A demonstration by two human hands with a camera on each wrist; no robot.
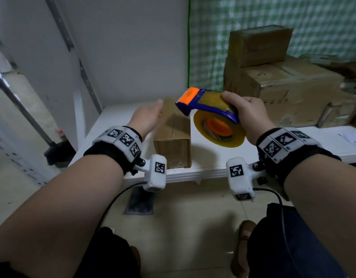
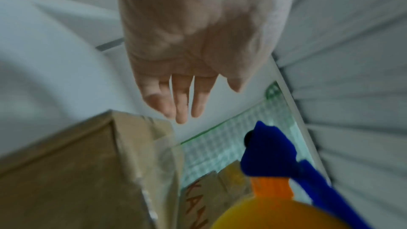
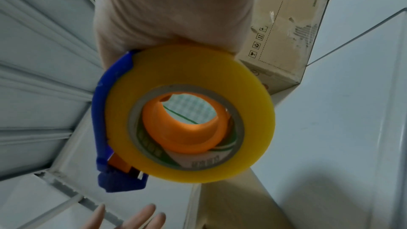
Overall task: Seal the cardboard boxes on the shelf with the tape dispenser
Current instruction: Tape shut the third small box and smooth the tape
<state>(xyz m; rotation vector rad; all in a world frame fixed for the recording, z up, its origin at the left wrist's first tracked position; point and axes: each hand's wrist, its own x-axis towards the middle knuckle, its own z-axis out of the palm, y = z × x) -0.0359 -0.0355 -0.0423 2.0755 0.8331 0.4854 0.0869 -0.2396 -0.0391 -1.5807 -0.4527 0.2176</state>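
Note:
A small brown cardboard box (image 1: 172, 135) stands on the white shelf (image 1: 213, 157), with clear tape along its top seam (image 2: 141, 154). My left hand (image 1: 147, 117) hovers over the box's far left edge, fingers (image 2: 182, 107) straight and holding nothing. My right hand (image 1: 247, 115) grips the blue and orange tape dispenser (image 1: 205, 105) with its yellow tape roll (image 3: 191, 112), held in the air just right of the box. The orange cutter end (image 1: 190, 95) points left, above the box's far end.
A stack of larger cardboard boxes (image 1: 283, 81) fills the back right of the shelf, against a green checked wall (image 1: 223, 37). White shelf uprights (image 1: 81, 73) stand at the left. Papers (image 1: 353, 137) lie at the right edge. Tiled floor lies below the shelf.

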